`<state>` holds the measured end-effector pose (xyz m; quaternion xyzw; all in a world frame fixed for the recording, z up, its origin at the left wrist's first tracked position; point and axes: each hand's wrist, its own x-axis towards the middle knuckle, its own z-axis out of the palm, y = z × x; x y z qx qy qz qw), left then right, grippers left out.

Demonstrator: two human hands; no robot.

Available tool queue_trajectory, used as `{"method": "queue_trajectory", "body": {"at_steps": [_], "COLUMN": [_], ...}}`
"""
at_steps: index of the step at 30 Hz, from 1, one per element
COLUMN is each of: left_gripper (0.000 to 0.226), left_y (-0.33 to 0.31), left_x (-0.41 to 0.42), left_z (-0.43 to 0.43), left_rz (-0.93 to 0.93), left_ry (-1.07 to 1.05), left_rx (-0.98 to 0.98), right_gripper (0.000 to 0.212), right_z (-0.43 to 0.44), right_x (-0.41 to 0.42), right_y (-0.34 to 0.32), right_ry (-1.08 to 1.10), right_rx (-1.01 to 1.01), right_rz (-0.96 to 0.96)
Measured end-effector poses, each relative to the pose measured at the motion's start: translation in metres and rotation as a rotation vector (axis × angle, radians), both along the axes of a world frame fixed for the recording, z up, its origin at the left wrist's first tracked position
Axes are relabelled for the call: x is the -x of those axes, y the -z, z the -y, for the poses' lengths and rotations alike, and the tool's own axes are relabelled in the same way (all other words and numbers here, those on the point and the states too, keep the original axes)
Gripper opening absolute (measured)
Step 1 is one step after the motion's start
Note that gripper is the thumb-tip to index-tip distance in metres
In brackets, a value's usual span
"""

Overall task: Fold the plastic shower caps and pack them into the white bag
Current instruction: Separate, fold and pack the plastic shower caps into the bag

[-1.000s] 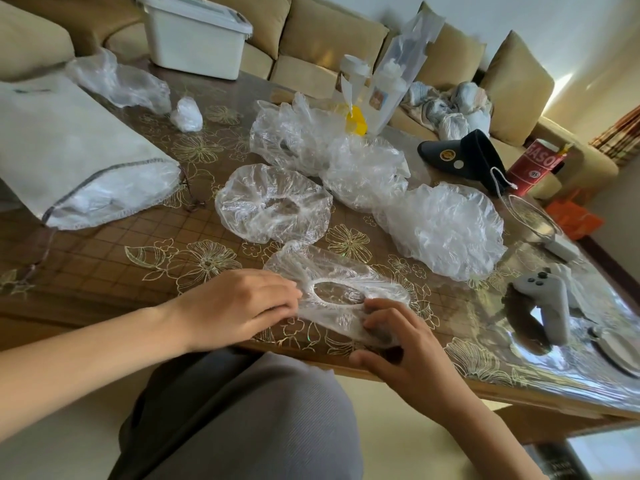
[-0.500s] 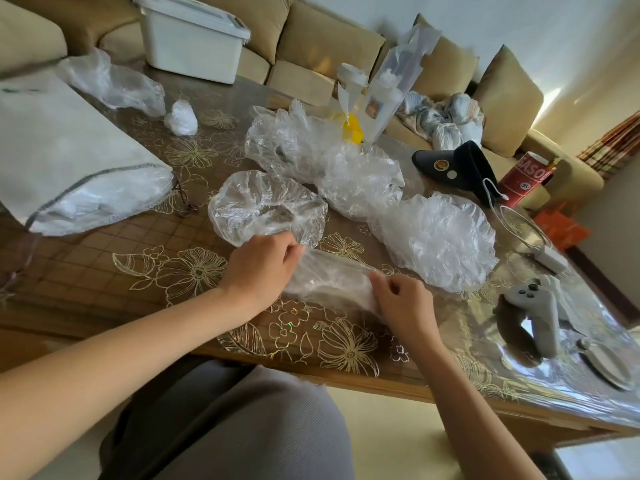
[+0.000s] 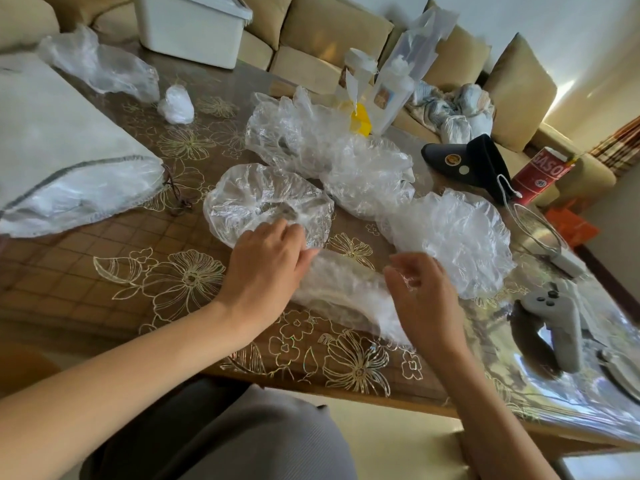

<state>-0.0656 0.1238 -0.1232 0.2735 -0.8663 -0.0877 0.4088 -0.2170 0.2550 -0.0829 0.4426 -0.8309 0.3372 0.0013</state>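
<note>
Nearest the person, the left hand [image 3: 266, 271] lay with fairly straight fingers pressing one end of the half-folded clear plastic shower cap [image 3: 341, 292]. The right hand [image 3: 424, 301], fingers curled, seemed to pinch the film at the other end. The cap rested on the brown flower-patterned desk [image 3: 173, 282] as a long band running left to right between the hands. Just beyond lay a round unfolded clear cap [image 3: 263, 199]. The white fabric bag [image 3: 62, 150] sat farther off to the left, so the left hand was nearer to it.
</note>
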Motion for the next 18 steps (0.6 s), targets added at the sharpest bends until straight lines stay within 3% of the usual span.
{"method": "queue_trajectory", "body": {"at_steps": [4,6,8,11,13,14,16,18], "left_gripper": [0.025,0.027,0.028,0.033,0.040,0.049,0.061,0.044], "left_y": [-0.028,-0.044,-0.060,-0.076,-0.078,-0.077,-0.069,-0.060], "left_x": [-0.004,-0.001,0.005,0.015,0.028,0.034,0.048,0.058], "left_z": [0.016,0.026,0.039,0.060,0.084,0.091,0.102,0.104], "left_rz": [-0.106,-0.109,-0.150,-0.150,-0.179,-0.239,-0.418,-0.552], "left_ry": [0.430,0.546,0.619,0.678,0.624,0.590,0.590,0.652], "left_rx": [-0.288,-0.446,-0.569,-0.677,-0.758,-0.859,-1.218,-1.462], "right_gripper": [0.066,0.073,0.065,0.028,0.016,0.025,0.030,0.027], "right_z": [0.022,0.043,0.065,0.085,0.097,0.102,0.112,0.123], "right_x": [0.005,0.016,0.023,0.029,0.037,0.041,0.048,0.050], "right_y": [-0.043,-0.056,-0.061,-0.057,-0.048,-0.042,-0.026,-0.014], "right_ry": [-0.338,-0.499,-0.663,-0.862,-0.773,-0.701,-0.576,-0.503], "right_rx": [-0.035,-0.171,-0.358,-0.560,-0.487,-0.399,-0.189,-0.018], "right_rz": [0.444,0.620,0.720,0.923,1.056,1.081,1.038,1.017]}}
